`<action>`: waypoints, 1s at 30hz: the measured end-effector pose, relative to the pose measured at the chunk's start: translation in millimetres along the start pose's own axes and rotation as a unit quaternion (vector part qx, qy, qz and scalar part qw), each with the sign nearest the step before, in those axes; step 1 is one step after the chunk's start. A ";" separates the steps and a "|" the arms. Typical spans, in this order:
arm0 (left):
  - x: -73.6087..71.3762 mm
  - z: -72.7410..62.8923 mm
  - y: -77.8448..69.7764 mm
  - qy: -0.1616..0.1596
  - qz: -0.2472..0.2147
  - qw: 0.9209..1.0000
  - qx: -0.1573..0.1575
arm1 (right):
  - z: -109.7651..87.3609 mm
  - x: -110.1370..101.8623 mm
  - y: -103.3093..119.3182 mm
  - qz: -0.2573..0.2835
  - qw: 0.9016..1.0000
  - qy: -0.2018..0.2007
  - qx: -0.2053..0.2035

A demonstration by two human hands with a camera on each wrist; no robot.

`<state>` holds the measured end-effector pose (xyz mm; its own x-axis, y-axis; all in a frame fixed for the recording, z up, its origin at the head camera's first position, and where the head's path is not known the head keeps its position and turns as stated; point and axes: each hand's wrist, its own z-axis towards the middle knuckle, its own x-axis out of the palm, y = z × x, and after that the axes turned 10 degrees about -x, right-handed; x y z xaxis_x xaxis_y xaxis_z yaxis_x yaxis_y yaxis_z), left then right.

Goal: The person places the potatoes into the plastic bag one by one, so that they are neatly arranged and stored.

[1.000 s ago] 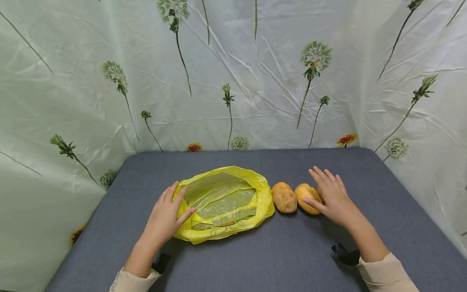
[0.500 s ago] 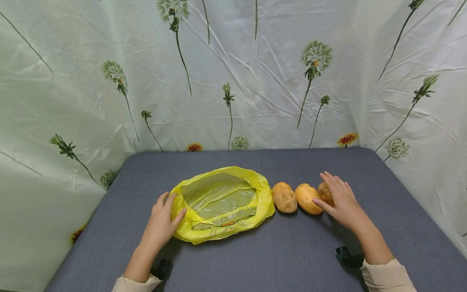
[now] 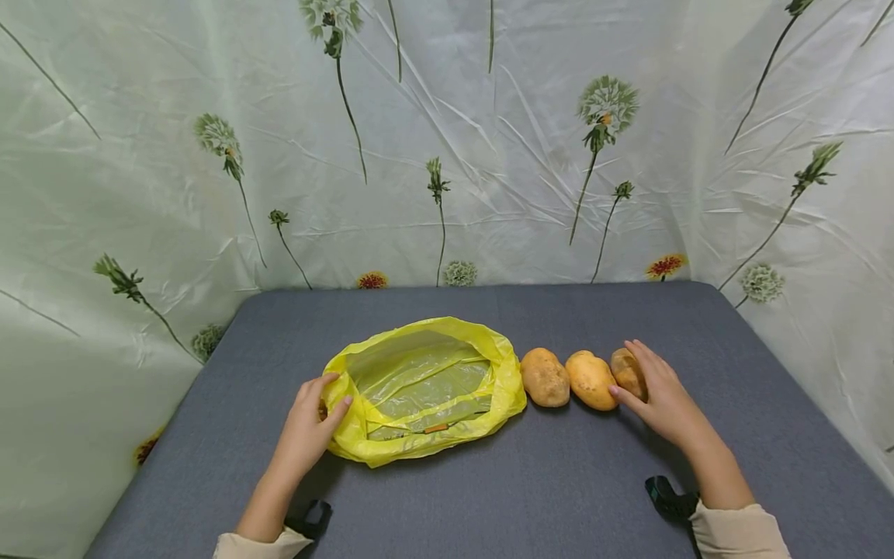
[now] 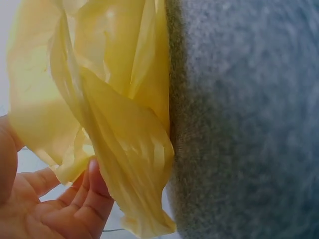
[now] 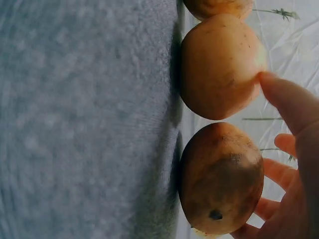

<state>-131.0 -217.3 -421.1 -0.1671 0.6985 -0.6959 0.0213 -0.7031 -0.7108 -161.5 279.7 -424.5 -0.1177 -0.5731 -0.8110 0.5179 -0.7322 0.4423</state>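
In the head view a yellow plastic bag (image 3: 433, 449) stands with its mouth gaping upward. My left hand (image 3: 305, 423) is at the bag's left rim, fingers bent and thumb over the edge; the left wrist view shows the thin plastic (image 4: 129, 144) between thumb and fingers. To the right, a row of three potatoes begins with the brownish potato (image 3: 545, 378) beside the bag. A smoother yellow potato (image 3: 591, 379) is in the middle. My right hand (image 3: 667, 400) spreads around the end potato (image 5: 222, 179), fingers behind it and thumb tip against the middle potato.
A dark grey cloth-covered table (image 3: 489, 512) carries everything. Behind and at both sides hangs a pale curtain (image 3: 517, 155) with printed dandelions and flowers. Black wrist straps (image 3: 670, 498) sit below both hands.
My left hand has come down from over the bag's mouth to its left rim and drawn its fingers in. My right hand has moved right and lower, to the end potato.
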 end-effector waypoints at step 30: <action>-2.6 -8.1 -5.0 0.040 -0.210 0.975 -0.067 | -17.9 -4.2 -22.2 0.054 0.997 -0.050 0.030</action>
<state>-122.7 -214.5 -416.6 -0.1112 0.9327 -0.3432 0.0974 -0.3334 -0.9377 -157.3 304.9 -437.7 -0.1501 -0.6812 -0.7165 0.4811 -0.6835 0.5490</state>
